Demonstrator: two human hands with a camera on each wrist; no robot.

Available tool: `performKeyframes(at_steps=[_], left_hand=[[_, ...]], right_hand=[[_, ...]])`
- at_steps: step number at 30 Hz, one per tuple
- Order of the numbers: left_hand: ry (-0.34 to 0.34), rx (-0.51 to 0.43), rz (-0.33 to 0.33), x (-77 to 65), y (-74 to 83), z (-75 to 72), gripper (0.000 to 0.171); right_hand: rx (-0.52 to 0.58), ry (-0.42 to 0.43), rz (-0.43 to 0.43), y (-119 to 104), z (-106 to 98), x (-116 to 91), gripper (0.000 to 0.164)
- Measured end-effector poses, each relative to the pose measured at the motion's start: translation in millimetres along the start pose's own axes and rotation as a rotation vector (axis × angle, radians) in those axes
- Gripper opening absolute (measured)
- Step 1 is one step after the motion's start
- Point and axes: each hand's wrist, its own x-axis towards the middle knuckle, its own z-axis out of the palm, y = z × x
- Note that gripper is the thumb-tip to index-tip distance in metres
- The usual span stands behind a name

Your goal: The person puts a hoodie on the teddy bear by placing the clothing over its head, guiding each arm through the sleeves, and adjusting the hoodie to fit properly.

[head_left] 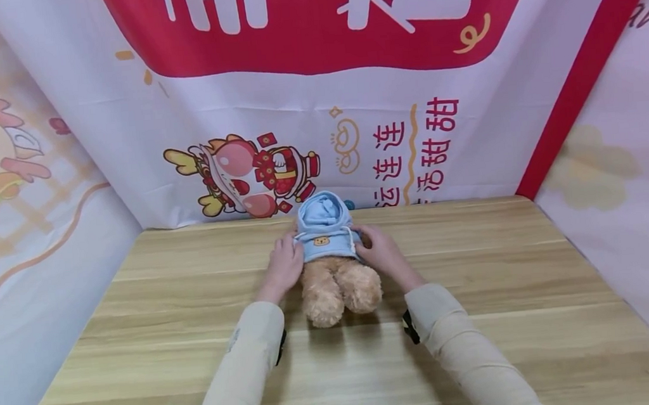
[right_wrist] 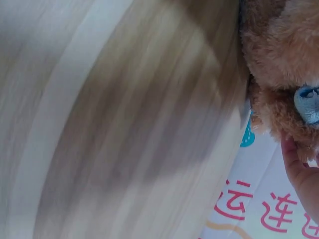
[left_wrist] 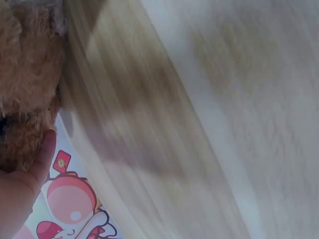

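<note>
A plush teddy bear (head_left: 323, 295) with curly light-brown fur is on the wooden table, its two legs pointing toward me. It wears a light-blue hoodie (head_left: 336, 247) with white cords and a small bear face on the chest. The hood (head_left: 325, 210) is at the far end, and the bear's face is hidden. My left hand (head_left: 285, 264) grips the bear's left-hand side in the head view; in the left wrist view the thumb (left_wrist: 44, 157) lies along the fur. On the opposite side my right hand (head_left: 382, 252) holds the bear at the sleeve, thumb (right_wrist: 291, 157) against the fur.
The wooden table (head_left: 158, 343) stretches out on both sides of the bear. A printed white and red cloth (head_left: 293, 94) hangs just behind its far edge. More printed cloth hangs on the left (head_left: 26, 124) and right (head_left: 619, 166).
</note>
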Motion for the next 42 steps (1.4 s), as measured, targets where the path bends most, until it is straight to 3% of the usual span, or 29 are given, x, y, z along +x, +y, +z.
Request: performKeyframes(at_steps=[5,12,21,28,32,39,42], left_hand=[[-0.001,-0.045,0.065,-0.2,-0.2,11.2,0.042],[-0.014,-0.093,0.092,-1.1,2.4,22.5,0.039],[-0.047,-0.058,0.122,-0.6,11.2,29.5,0.04],[-0.005,0.017,0.189,0.5,17.8,31.5,0.04],[0.036,0.084,0.261,-1.0,25.3,30.2,0.036],[0.12,0.27,0.52,-1.5,35.4,30.0,0.027],[0.129,0.35,0.585,-0.7,35.2,32.1,0.024]], right_hand=[[0.033,0.014,0.026,3,-11,-6,0.039],[0.035,0.043,0.005,11,-22,-14,0.038],[-0.004,0.051,0.014,22,-35,-21,0.035],[-0.013,0.088,-0.006,26,-43,-28,0.035],[-0.029,0.103,0.001,26,-47,-31,0.034],[-0.045,0.097,0.026,22,-50,-35,0.036],[-0.084,0.122,-0.023,21,-51,-35,0.036]])
